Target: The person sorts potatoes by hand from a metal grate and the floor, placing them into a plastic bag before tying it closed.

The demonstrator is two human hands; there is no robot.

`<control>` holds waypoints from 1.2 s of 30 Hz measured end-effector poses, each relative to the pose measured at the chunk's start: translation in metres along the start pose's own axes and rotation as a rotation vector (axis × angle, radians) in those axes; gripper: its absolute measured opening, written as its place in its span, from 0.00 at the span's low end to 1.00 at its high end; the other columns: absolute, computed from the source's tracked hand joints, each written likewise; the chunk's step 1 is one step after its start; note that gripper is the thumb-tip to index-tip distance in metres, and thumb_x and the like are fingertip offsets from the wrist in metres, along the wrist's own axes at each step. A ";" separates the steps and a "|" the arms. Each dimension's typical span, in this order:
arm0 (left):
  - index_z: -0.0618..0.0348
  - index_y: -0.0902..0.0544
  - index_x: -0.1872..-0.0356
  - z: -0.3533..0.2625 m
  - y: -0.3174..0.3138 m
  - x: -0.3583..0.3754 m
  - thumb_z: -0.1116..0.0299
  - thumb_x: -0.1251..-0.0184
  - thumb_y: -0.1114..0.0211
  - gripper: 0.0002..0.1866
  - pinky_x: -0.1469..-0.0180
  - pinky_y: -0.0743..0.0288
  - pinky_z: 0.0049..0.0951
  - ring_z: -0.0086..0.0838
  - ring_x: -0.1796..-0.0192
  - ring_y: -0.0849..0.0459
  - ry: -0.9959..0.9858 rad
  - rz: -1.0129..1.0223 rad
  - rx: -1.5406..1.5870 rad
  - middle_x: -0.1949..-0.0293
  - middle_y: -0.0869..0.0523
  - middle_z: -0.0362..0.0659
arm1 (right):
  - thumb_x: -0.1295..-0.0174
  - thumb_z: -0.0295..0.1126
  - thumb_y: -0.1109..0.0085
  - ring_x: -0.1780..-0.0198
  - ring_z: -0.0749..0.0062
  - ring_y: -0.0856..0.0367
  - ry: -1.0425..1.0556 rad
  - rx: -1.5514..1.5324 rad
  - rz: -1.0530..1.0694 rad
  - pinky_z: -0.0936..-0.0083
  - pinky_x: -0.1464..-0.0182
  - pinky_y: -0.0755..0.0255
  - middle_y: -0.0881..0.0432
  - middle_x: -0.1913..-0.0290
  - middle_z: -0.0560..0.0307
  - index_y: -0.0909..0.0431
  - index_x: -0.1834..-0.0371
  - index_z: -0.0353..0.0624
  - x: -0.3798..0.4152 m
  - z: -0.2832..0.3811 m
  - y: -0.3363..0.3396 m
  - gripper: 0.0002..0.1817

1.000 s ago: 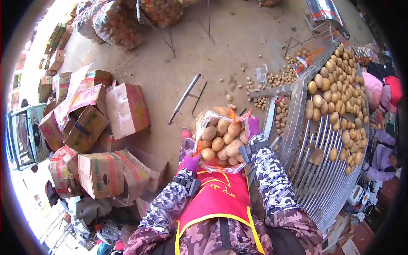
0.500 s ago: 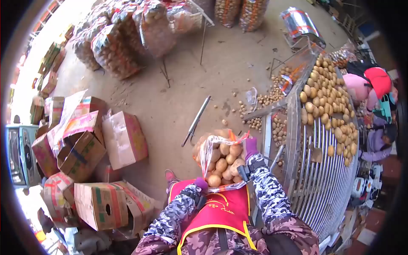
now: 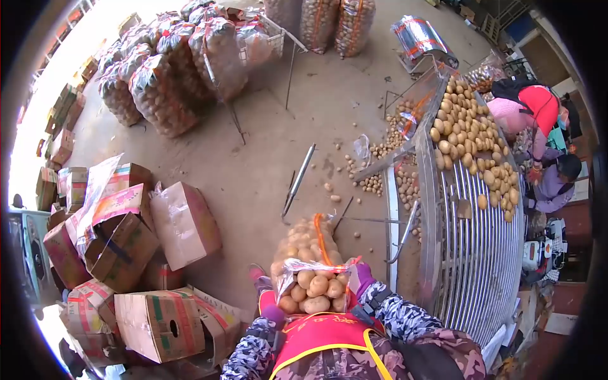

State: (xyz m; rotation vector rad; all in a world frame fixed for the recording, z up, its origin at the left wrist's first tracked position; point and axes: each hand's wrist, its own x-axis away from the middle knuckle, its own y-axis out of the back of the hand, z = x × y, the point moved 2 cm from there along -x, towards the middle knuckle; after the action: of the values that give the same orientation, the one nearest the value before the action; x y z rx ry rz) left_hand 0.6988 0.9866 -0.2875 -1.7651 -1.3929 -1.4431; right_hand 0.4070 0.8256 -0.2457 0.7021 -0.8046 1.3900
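A clear plastic bag of potatoes [image 3: 310, 266] stands on the concrete floor [image 3: 266, 171] right in front of the person's red apron [image 3: 320, 335], its mouth open and the potatoes at the top showing. An orange strip runs down the bag's side. The right hand [image 3: 362, 277], in a purple glove, grips the bag's rim on the side nearest the sorting machine. The left hand [image 3: 273, 315], also gloved in purple, sits at the rim on the opposite side, low against the apron; whether it is clenched on the plastic or only resting there cannot be told.

Just beyond the bag, away from the person, a metal bar [image 3: 297, 180] lies on the floor, with loose potatoes [image 3: 373, 180] scattered past it toward the machine. To the bag's right stands the roller sorting machine [image 3: 475, 253], its parallel metal rods bare at the near end and heaped with potatoes [image 3: 472, 139] at the far end. Other people [image 3: 538, 126] bend over the machine's far side, one in a red top.

To the bag's left, cardboard boxes [image 3: 126, 253] lie jumbled, several open or tipped. Far beyond the bag, filled net sacks of potatoes [image 3: 171, 76] stand in a cluster.
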 end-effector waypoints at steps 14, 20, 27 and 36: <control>0.58 0.13 0.59 -0.040 0.074 -0.053 0.60 0.34 0.39 0.13 0.58 0.18 0.48 0.54 0.59 0.12 0.000 -0.096 -0.425 0.62 0.12 0.58 | 0.35 0.32 0.43 0.55 0.51 0.14 0.455 1.094 -0.118 0.64 0.52 0.20 0.14 0.54 0.40 0.16 0.55 0.40 -0.037 -0.025 0.018 0.11; 0.61 0.11 0.64 -0.035 0.066 -0.029 0.64 0.43 0.33 0.12 0.62 0.17 0.42 0.46 0.66 0.10 -0.203 -0.333 -0.377 0.70 0.12 0.58 | 0.29 0.33 0.44 0.53 0.68 0.17 0.120 -0.176 -0.070 0.68 0.47 0.22 0.15 0.55 0.55 0.19 0.50 0.37 -0.004 -0.024 0.040 0.12; 0.60 0.11 0.59 -0.027 0.077 -0.015 0.58 0.38 0.37 0.17 0.55 0.19 0.42 0.47 0.59 0.11 -0.095 -0.372 0.014 0.65 0.11 0.57 | 0.40 0.56 0.33 0.44 0.55 0.16 0.257 0.839 -0.192 0.60 0.42 0.23 0.15 0.47 0.42 0.25 0.39 0.33 0.016 -0.066 0.067 0.38; 0.60 0.12 0.61 0.046 -0.010 -0.049 0.56 0.42 0.29 0.17 0.58 0.18 0.39 0.42 0.64 0.11 -0.256 -0.219 0.139 0.69 0.11 0.52 | 0.44 0.52 0.33 0.64 0.44 0.15 0.229 1.195 -0.082 0.55 0.59 0.22 0.14 0.68 0.41 0.17 0.61 0.38 0.015 -0.063 0.068 0.25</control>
State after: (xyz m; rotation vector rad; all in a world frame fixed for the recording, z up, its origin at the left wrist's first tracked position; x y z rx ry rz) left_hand 0.7138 1.0088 -0.3504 -1.8017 -1.8208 -1.2204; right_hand 0.3443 0.8907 -0.2709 1.4069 0.3358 1.7746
